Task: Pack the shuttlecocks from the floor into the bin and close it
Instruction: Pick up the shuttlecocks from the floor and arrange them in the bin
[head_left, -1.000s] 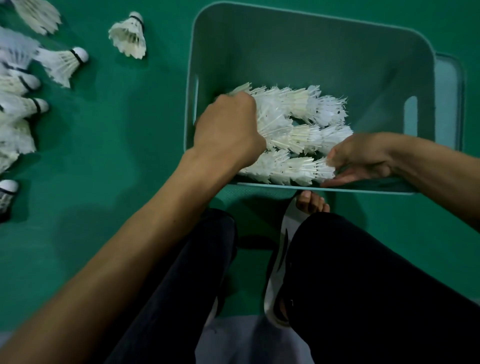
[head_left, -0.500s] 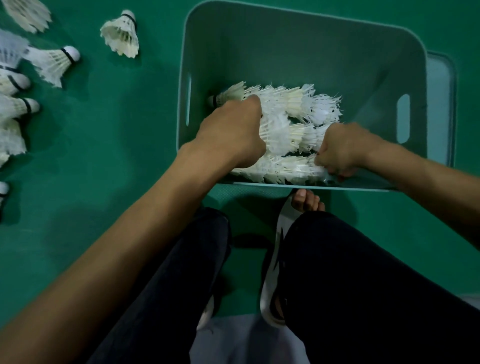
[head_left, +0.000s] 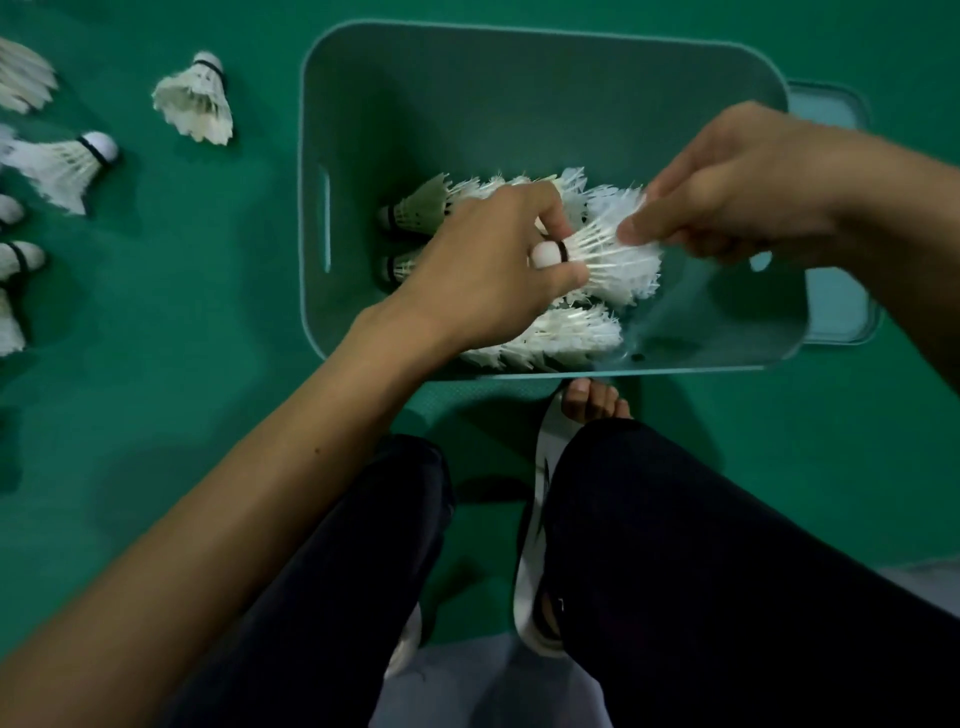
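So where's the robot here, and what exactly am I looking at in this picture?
There is no robot. A person wears one wide-angle camera on the head, pointing down at their own hands, so you see what they see. Their dark trouser legs and a white sandal fill the bottom. In front stands a teal bin on a green floor. A pile of shuttlecocks lies in the bin, and loose shuttlecocks wait on the floor to the left. The left hand pinches the cork end of one shuttlecock, and the right hand pinches its feathers, above the pile. The pale flat piece at the bin's right side is probably the lid.
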